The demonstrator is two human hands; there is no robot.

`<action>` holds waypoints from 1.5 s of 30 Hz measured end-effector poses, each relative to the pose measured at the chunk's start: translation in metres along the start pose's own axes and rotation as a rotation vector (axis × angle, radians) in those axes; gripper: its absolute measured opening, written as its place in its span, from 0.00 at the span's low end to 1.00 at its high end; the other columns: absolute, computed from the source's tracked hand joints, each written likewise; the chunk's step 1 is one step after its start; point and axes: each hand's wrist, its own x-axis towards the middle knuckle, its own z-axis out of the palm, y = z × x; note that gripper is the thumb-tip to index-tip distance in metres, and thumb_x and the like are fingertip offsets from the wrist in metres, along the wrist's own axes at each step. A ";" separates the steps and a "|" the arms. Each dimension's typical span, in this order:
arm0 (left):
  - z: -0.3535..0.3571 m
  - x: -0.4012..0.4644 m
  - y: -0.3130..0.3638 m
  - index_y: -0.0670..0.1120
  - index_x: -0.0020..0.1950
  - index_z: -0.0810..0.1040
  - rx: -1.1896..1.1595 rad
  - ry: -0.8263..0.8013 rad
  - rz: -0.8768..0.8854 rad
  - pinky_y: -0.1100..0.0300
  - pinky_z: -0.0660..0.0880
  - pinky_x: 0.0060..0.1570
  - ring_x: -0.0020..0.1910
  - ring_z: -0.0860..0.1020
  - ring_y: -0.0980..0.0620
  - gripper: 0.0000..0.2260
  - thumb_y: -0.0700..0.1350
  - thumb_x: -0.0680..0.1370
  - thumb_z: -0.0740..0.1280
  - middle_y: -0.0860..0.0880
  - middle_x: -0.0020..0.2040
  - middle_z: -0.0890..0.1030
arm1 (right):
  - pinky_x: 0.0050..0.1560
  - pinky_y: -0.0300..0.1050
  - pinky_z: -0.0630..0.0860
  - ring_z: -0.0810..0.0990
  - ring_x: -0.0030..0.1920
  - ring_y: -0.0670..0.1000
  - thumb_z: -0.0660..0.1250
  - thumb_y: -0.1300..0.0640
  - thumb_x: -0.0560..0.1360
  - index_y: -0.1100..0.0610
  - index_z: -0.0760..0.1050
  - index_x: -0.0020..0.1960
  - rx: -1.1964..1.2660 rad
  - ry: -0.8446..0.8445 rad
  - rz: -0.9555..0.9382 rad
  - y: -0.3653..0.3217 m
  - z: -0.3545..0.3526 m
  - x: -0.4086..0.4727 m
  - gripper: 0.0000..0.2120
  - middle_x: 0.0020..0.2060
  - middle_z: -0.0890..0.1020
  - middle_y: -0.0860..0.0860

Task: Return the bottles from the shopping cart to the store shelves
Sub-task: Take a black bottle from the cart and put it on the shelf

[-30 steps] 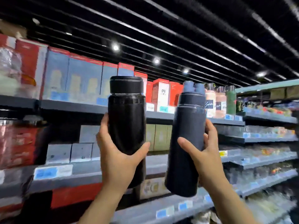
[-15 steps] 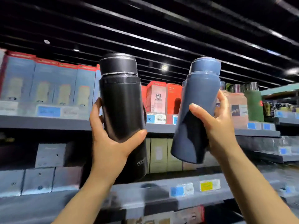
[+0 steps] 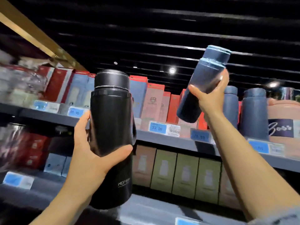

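My left hand (image 3: 90,153) grips a tall black flask (image 3: 112,127) around its middle and holds it upright before the shelves. My right hand (image 3: 211,98) grips a dark blue bottle (image 3: 203,82), raised high and tilted with its cap to the upper right. The blue bottle hangs above the front of the grey upper shelf (image 3: 162,140), just left of two matching blue bottles (image 3: 254,114) standing there. The shopping cart is out of view.
Red, pink and blue boxes (image 3: 152,101) line the upper shelf with blue price tags (image 3: 158,128) along its edge. A pink bottle (image 3: 284,120) stands at the far right. Green and tan boxes (image 3: 186,174) fill the shelf below. A black slatted ceiling is overhead.
Both hands have lifted their bottles. The blue bottle rose higher and moved right toward the matching bottles, tilting more. The view swung right and up along the shelves.
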 end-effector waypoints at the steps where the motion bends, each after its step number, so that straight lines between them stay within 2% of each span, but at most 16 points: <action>1: -0.001 -0.002 0.002 0.71 0.62 0.61 0.023 0.003 0.009 0.64 0.72 0.48 0.52 0.77 0.70 0.45 0.51 0.52 0.80 0.71 0.54 0.75 | 0.69 0.48 0.67 0.67 0.69 0.49 0.78 0.53 0.64 0.50 0.51 0.76 -0.069 -0.026 -0.002 0.008 -0.001 0.003 0.50 0.70 0.66 0.46; 4: -0.001 -0.007 0.009 0.64 0.67 0.59 0.106 0.027 0.031 0.70 0.71 0.42 0.48 0.74 0.75 0.49 0.48 0.55 0.83 0.79 0.45 0.71 | 0.65 0.49 0.69 0.69 0.67 0.53 0.79 0.55 0.65 0.50 0.53 0.75 -0.246 -0.092 0.082 0.028 -0.002 0.007 0.47 0.69 0.68 0.50; 6: 0.001 -0.009 0.012 0.64 0.67 0.59 0.130 0.037 0.042 0.72 0.74 0.38 0.48 0.74 0.74 0.45 0.47 0.56 0.77 0.76 0.48 0.71 | 0.57 0.51 0.72 0.73 0.61 0.57 0.79 0.55 0.65 0.51 0.56 0.73 -0.341 -0.135 0.151 0.037 -0.002 0.007 0.45 0.66 0.71 0.53; 9: 0.004 -0.012 0.014 0.65 0.66 0.59 0.150 0.029 0.054 0.78 0.72 0.37 0.49 0.74 0.74 0.44 0.48 0.57 0.78 0.73 0.52 0.70 | 0.48 0.49 0.70 0.74 0.51 0.57 0.79 0.53 0.65 0.53 0.58 0.70 -0.445 -0.184 0.246 0.047 -0.004 0.008 0.41 0.62 0.74 0.55; 13: 0.009 -0.012 0.017 0.65 0.66 0.59 0.168 0.026 0.064 0.77 0.72 0.37 0.49 0.74 0.75 0.44 0.49 0.57 0.78 0.79 0.45 0.70 | 0.56 0.56 0.72 0.75 0.60 0.64 0.77 0.47 0.66 0.54 0.54 0.73 -0.571 -0.190 0.343 0.054 -0.010 0.014 0.45 0.64 0.72 0.58; 16: 0.012 -0.013 0.013 0.65 0.68 0.59 0.132 0.024 0.041 0.71 0.74 0.38 0.48 0.75 0.72 0.44 0.48 0.57 0.76 0.73 0.49 0.72 | 0.51 0.54 0.71 0.75 0.60 0.65 0.76 0.42 0.67 0.55 0.51 0.75 -0.683 -0.200 0.359 0.059 -0.015 0.017 0.48 0.64 0.72 0.60; 19: 0.013 -0.015 0.008 0.67 0.67 0.60 0.120 0.011 0.031 0.65 0.72 0.43 0.48 0.76 0.71 0.47 0.47 0.56 0.83 0.75 0.47 0.73 | 0.48 0.54 0.71 0.75 0.59 0.65 0.75 0.39 0.66 0.56 0.49 0.75 -0.793 -0.190 0.319 0.061 -0.020 0.015 0.50 0.63 0.73 0.61; 24: 0.012 -0.015 -0.002 0.69 0.64 0.60 0.124 0.009 0.013 0.66 0.72 0.43 0.48 0.75 0.72 0.42 0.48 0.56 0.77 0.77 0.46 0.72 | 0.43 0.52 0.69 0.77 0.56 0.65 0.72 0.32 0.65 0.59 0.52 0.73 -0.936 -0.172 0.232 0.065 -0.022 0.012 0.51 0.59 0.76 0.61; 27: 0.012 -0.015 -0.004 0.67 0.66 0.61 0.116 -0.004 0.011 0.64 0.72 0.44 0.49 0.76 0.70 0.46 0.48 0.56 0.83 0.74 0.48 0.73 | 0.44 0.52 0.69 0.77 0.57 0.65 0.71 0.31 0.64 0.60 0.56 0.72 -0.983 -0.171 0.227 0.057 -0.024 0.007 0.50 0.60 0.74 0.61; 30: 0.015 -0.010 -0.005 0.67 0.65 0.61 0.092 -0.007 0.014 0.64 0.73 0.44 0.49 0.77 0.69 0.45 0.48 0.57 0.83 0.73 0.49 0.74 | 0.44 0.53 0.68 0.75 0.59 0.64 0.70 0.30 0.64 0.60 0.59 0.71 -1.029 -0.187 0.218 0.032 -0.028 -0.003 0.49 0.62 0.72 0.60; 32: 0.020 -0.003 -0.005 0.67 0.66 0.61 0.090 -0.013 0.038 0.63 0.73 0.45 0.50 0.77 0.68 0.45 0.47 0.58 0.82 0.71 0.50 0.74 | 0.46 0.54 0.69 0.74 0.61 0.63 0.68 0.31 0.67 0.58 0.62 0.71 -0.963 -0.191 0.077 0.008 -0.028 -0.016 0.43 0.65 0.71 0.58; 35: 0.035 0.013 -0.006 0.66 0.68 0.60 0.088 -0.041 0.101 0.61 0.75 0.50 0.53 0.77 0.65 0.44 0.43 0.62 0.81 0.67 0.56 0.74 | 0.55 0.53 0.74 0.76 0.59 0.53 0.63 0.33 0.72 0.50 0.66 0.71 -0.609 -0.288 -0.095 -0.041 -0.025 -0.056 0.33 0.63 0.76 0.48; 39: 0.070 0.030 -0.006 0.65 0.72 0.56 0.125 -0.066 0.202 0.51 0.74 0.61 0.63 0.73 0.59 0.46 0.54 0.60 0.78 0.61 0.66 0.69 | 0.52 0.42 0.75 0.78 0.53 0.40 0.60 0.27 0.64 0.37 0.64 0.69 -0.105 -0.551 0.075 -0.094 -0.023 -0.121 0.36 0.53 0.77 0.37; 41: 0.089 0.035 -0.006 0.65 0.73 0.54 0.103 -0.084 0.218 0.50 0.73 0.63 0.65 0.72 0.56 0.48 0.58 0.59 0.76 0.56 0.68 0.68 | 0.53 0.40 0.75 0.78 0.53 0.37 0.61 0.26 0.64 0.32 0.65 0.62 -0.026 -0.612 0.084 -0.098 -0.020 -0.138 0.28 0.53 0.78 0.36; 43: 0.104 0.037 -0.004 0.63 0.75 0.51 0.098 -0.158 0.256 0.62 0.69 0.65 0.68 0.67 0.63 0.49 0.57 0.61 0.75 0.59 0.69 0.64 | 0.57 0.46 0.75 0.78 0.56 0.40 0.61 0.26 0.64 0.36 0.67 0.61 -0.006 -0.552 0.055 -0.094 -0.019 -0.141 0.29 0.56 0.78 0.40; 45: 0.111 0.036 -0.002 0.63 0.76 0.47 0.085 -0.316 0.275 0.77 0.63 0.61 0.67 0.60 0.74 0.53 0.49 0.62 0.78 0.65 0.69 0.58 | 0.57 0.48 0.76 0.78 0.56 0.41 0.61 0.27 0.63 0.38 0.67 0.61 -0.003 -0.458 0.063 -0.087 -0.022 -0.133 0.30 0.55 0.79 0.41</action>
